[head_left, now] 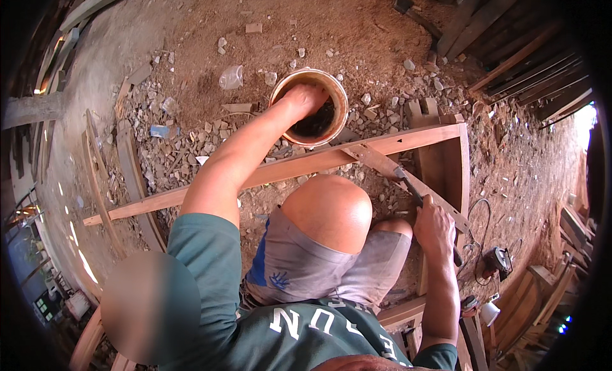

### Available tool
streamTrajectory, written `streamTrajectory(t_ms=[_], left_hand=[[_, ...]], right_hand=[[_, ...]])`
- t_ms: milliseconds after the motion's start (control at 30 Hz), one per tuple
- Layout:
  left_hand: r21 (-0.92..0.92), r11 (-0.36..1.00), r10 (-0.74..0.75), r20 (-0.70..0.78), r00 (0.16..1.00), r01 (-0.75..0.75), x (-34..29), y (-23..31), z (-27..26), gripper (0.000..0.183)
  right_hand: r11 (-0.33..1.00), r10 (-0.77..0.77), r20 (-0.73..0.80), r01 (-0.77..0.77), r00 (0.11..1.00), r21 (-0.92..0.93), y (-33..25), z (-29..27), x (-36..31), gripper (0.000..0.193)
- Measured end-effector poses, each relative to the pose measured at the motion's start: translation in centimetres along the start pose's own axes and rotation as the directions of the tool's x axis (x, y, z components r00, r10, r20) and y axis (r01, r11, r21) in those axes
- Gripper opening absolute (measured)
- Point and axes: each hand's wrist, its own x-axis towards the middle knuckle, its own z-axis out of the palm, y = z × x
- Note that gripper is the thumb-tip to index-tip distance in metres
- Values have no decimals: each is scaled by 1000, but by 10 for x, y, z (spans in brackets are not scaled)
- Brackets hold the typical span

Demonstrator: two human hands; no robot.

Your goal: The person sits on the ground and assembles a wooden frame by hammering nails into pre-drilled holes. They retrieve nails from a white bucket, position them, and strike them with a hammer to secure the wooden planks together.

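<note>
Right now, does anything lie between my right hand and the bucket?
Yes: the long beam runs between your right hand and the bucket. Your left hand reaches over it into the bucket, so passing over looks possible.

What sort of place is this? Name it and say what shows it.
Probably a rough woodworking shop: a wooden frame, a hammer in the right hand, and planks at the upper right.

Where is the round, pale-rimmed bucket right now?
Upper middle of the head view: the round, pale-rimmed bucket stands just beyond the long reddish wooden beam, with the left hand inside it.
</note>
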Motion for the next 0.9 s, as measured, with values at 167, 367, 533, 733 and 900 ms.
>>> streamTrajectory(t_ms=[167,367,533,733,900], left_hand=[[-76,997,-18,20,1000,20,2,-14,21,32],[284,958,-17,220,975,-47,-2,10,35,39],[242,960,65,309,949,-145,5,7,14,31],[149,979,77,363,928,-139,-5,8,-8,37],[146,986,53,192,980,-82,-13,5,22,37]], right_hand=[[1000,-9,-4,9,1000,-4,-3,-7,2,21],[1000,8,23,-8,1000,-12,-6,-9,3,21],[999,20,37,-19,999,-29,-7,-7,4,21],[999,42,42,-41,998,-23,-4,4,4,23],[999,34,76,-34,997,9,-5,1,7,25]])
